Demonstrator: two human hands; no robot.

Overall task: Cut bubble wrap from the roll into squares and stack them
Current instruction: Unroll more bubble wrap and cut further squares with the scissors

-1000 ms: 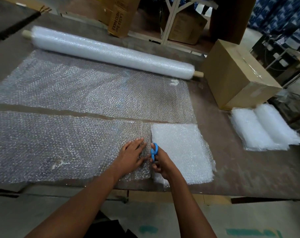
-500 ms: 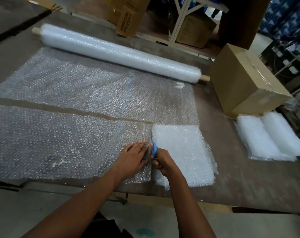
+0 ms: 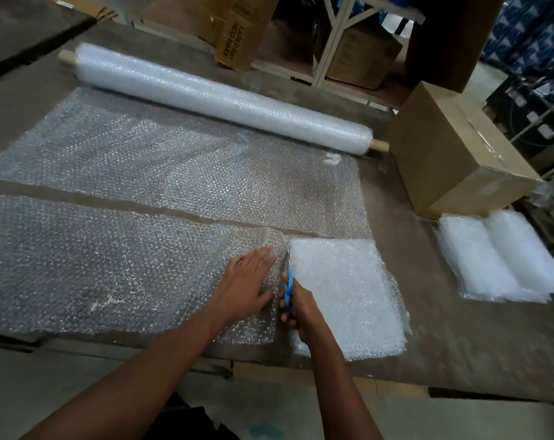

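1. Right hand (image 3: pixel 298 308) grips blue scissors (image 3: pixel 288 285); blades point to 12 o'clock, along the left edge of the stack of squares (image 3: pixel 345 296).
2. Left hand (image 3: pixel 248 285) lies flat, fingers straight, pressing the near strip (image 3: pixel 95 265) at 9 o'clock of the scissors.
3. Uncut sheet (image 3: pixel 190 173) at 12 o'clock of the hands; roll (image 3: pixel 221 100) beyond it.
4. Two finished piles (image 3: pixel 504 262) at 3 o'clock; cardboard box (image 3: pixel 453 147) at 1 o'clock; all on the table (image 3: pixel 459 344).

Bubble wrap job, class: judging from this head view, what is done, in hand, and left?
Done: stacked squares by the scissors, two more piles beside the cardboard box. In hand: right hand cuts the near strip with blue scissors; left hand flattens it. Left: that strip, the unrolled sheet.
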